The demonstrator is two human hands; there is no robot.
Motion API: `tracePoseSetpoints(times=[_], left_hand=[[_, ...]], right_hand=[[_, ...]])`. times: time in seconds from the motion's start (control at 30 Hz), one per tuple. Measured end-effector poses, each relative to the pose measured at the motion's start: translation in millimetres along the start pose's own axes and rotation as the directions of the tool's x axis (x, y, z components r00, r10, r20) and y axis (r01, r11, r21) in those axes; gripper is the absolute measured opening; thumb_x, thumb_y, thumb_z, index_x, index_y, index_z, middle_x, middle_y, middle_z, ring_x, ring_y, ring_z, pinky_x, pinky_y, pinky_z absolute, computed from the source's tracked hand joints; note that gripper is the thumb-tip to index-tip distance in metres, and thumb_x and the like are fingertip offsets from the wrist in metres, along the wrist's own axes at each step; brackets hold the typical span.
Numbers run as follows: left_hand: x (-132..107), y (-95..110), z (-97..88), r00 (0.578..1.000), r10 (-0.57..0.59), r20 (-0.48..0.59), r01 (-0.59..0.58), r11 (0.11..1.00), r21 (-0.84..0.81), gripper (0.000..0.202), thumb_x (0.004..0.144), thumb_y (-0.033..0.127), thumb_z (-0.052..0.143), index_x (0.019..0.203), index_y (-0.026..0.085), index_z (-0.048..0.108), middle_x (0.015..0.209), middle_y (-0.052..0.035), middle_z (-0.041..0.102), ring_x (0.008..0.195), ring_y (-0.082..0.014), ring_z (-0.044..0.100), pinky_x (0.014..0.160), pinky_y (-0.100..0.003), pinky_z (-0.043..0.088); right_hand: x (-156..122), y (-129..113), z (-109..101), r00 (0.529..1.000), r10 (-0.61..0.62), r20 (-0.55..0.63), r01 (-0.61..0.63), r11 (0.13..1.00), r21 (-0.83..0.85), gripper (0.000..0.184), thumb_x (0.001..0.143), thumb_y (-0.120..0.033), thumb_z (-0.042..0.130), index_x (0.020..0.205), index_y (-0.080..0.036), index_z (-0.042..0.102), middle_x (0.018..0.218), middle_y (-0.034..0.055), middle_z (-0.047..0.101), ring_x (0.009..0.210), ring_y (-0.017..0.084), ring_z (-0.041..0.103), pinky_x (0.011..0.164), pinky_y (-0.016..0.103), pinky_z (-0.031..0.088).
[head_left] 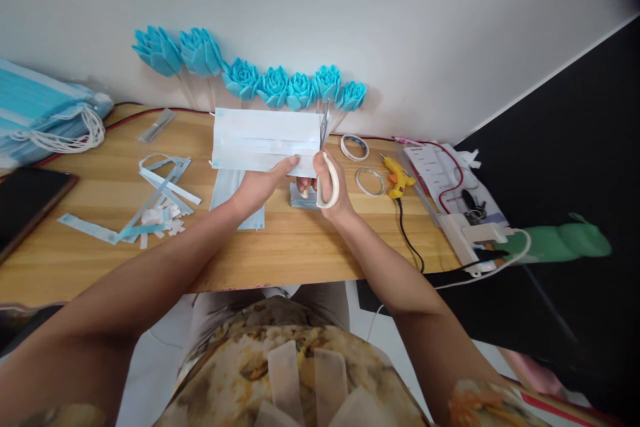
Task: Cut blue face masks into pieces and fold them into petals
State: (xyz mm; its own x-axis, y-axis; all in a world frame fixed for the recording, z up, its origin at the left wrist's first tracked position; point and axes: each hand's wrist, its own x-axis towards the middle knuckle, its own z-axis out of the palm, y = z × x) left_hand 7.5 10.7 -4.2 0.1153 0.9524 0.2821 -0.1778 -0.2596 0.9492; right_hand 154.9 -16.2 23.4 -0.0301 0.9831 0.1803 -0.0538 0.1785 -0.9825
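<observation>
My left hand [267, 185] grips a pale blue face mask [263, 137] by its lower edge, thumb on top; the mask is spread flat with its ear loops not visible. White-handled scissors [327, 187] are in my right hand [336, 185], blades pointing away from me at the mask's right edge. Whether the blades are cutting into it I cannot tell. Below the hands, a small stack of cut blue pieces [303, 197] lies on the table. Another flat mask piece [225, 190] rests partly under my left hand and forearm.
Blue folded flowers [274, 87] on sticks lean along the wall. Cut strips and scraps [163, 213], a pile of masks [45, 110] and a phone [33, 203] lie left. Tape rolls [371, 182], a yellow glue gun [399, 177] and a power strip [463, 247] are right.
</observation>
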Motion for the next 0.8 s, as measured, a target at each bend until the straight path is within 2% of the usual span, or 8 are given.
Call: tracePoseSetpoints(times=[0.2, 0.43, 0.6, 0.8], left_hand=[[1.3, 4.8, 3.0, 0.999, 0.009, 0.035, -0.009, 1.000, 0.014, 0.042, 0.085, 0.062, 0.072, 0.082, 0.020, 0.070, 0.086, -0.0084, 0.078, 0.114, -0.0332, 0.071, 0.113, -0.053, 0.051], [1.1, 2.8, 2.3, 0.999, 0.004, 0.037, -0.005, 1.000, 0.026, 0.043, 0.085, 0.063, 0.070, 0.081, 0.021, 0.071, 0.092, -0.0102, 0.079, 0.116, -0.0336, 0.070, 0.113, -0.053, 0.051], [1.3, 3.0, 2.2, 0.999, 0.010, 0.051, -0.011, 1.000, 0.024, 0.043, 0.085, 0.064, 0.070, 0.078, 0.022, 0.071, 0.085, -0.0080, 0.079, 0.108, -0.0318, 0.073, 0.110, -0.053, 0.053], [1.7, 4.3, 1.9, 0.999, 0.019, 0.027, -0.019, 1.000, 0.011, 0.039, 0.085, 0.059, 0.073, 0.087, 0.020, 0.071, 0.094, -0.0077, 0.079, 0.104, -0.0302, 0.074, 0.108, -0.048, 0.054]], right_hand=[[-1.7, -0.4, 1.7, 1.000, -0.010, -0.021, 0.011, 1.000, 0.019, 0.055, 0.082, -0.077, 0.064, 0.078, -0.025, 0.049, 0.053, -0.0059, 0.051, 0.044, 0.010, 0.050, 0.041, 0.026, 0.038], [-2.4, 0.9, 2.4, 1.000, -0.001, -0.028, 0.002, 0.999, 0.045, 0.053, 0.081, -0.075, 0.067, 0.079, -0.025, 0.051, 0.052, -0.0066, 0.050, 0.043, 0.009, 0.050, 0.040, 0.026, 0.036], [-2.9, 0.4, 3.5, 0.999, 0.007, -0.042, -0.005, 0.999, 0.041, 0.053, 0.080, -0.075, 0.067, 0.080, -0.025, 0.051, 0.052, -0.0077, 0.050, 0.042, 0.008, 0.049, 0.040, 0.024, 0.036], [-3.6, -1.5, 5.0, 0.999, 0.001, -0.043, 0.002, 0.998, 0.069, 0.052, 0.079, -0.073, 0.070, 0.081, -0.024, 0.052, 0.053, -0.0086, 0.049, 0.041, 0.007, 0.046, 0.039, 0.023, 0.036]])
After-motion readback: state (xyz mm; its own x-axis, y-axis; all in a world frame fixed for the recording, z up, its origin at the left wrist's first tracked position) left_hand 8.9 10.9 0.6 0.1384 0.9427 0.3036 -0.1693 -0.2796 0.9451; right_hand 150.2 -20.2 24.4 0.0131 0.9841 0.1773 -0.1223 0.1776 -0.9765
